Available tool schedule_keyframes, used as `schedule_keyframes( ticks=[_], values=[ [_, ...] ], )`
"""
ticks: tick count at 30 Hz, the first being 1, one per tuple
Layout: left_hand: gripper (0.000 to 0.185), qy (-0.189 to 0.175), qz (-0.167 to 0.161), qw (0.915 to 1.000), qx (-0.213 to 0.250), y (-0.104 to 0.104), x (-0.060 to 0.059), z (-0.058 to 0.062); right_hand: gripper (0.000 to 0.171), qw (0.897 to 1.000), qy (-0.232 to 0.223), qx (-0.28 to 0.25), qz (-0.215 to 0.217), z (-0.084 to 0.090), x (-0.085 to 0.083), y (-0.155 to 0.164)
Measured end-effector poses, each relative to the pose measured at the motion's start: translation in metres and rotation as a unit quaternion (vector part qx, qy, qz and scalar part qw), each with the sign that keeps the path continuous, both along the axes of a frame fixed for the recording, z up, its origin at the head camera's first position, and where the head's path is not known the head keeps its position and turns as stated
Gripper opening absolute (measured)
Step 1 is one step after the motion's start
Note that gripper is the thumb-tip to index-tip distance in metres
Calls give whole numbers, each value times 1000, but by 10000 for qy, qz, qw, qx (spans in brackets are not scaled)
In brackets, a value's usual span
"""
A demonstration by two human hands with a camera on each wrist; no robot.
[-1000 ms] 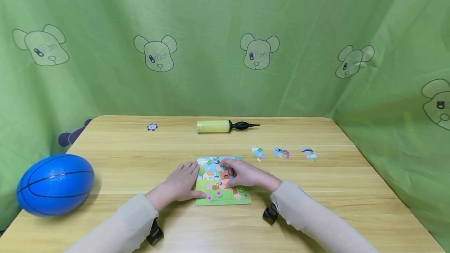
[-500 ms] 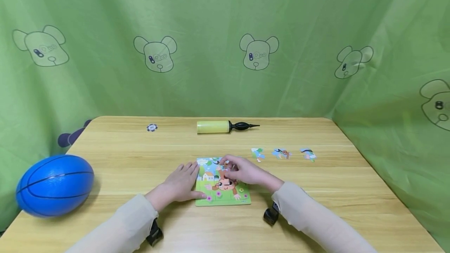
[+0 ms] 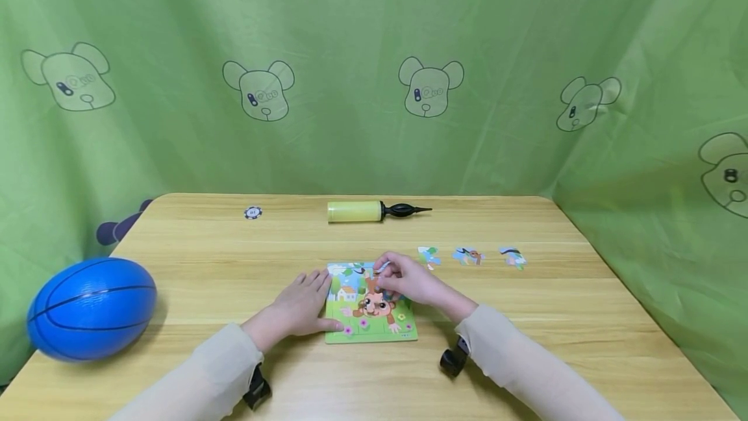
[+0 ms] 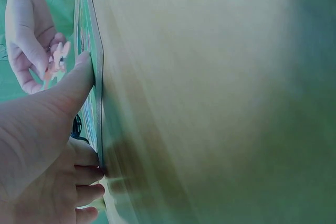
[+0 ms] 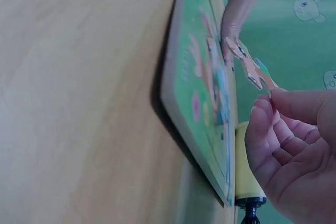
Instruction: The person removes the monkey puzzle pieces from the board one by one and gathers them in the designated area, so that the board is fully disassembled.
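Wooden table [image 3: 526, 317] is backed by a green curtain [image 3: 374, 51]. Blue ball [image 3: 90, 308] is seen at the left edge, yellow pump [image 3: 374, 210] at the far side. Puzzle board [image 3: 371, 317] lies flat at centre, braced by the left hand [image 3: 300, 307], fingers flat at its left edge. A puzzle piece [image 5: 249, 69] is pinched by the right hand [image 3: 409, 281], lifted just above the board. Three loose pieces [image 3: 467, 256] lie right of it. A small disc [image 3: 252, 212] is far left.
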State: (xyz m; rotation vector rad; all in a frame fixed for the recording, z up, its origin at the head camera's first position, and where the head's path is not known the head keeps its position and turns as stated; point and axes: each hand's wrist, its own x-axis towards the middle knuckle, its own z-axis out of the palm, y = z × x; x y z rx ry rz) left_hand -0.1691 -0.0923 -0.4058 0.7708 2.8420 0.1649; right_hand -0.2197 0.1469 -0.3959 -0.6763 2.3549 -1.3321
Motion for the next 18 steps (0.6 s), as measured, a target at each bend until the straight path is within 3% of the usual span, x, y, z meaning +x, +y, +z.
schedule_keyframes(
  ticks=[7, 18],
  values=[
    [94, 10, -1, 10000, 25, 0, 1, 0, 17, 9994, -178, -227, -184, 7, 1, 16],
    [96, 7, 33, 10000, 26, 0, 1, 0, 13, 9964, -106, -55, -836, 15, 4, 59]
  ],
)
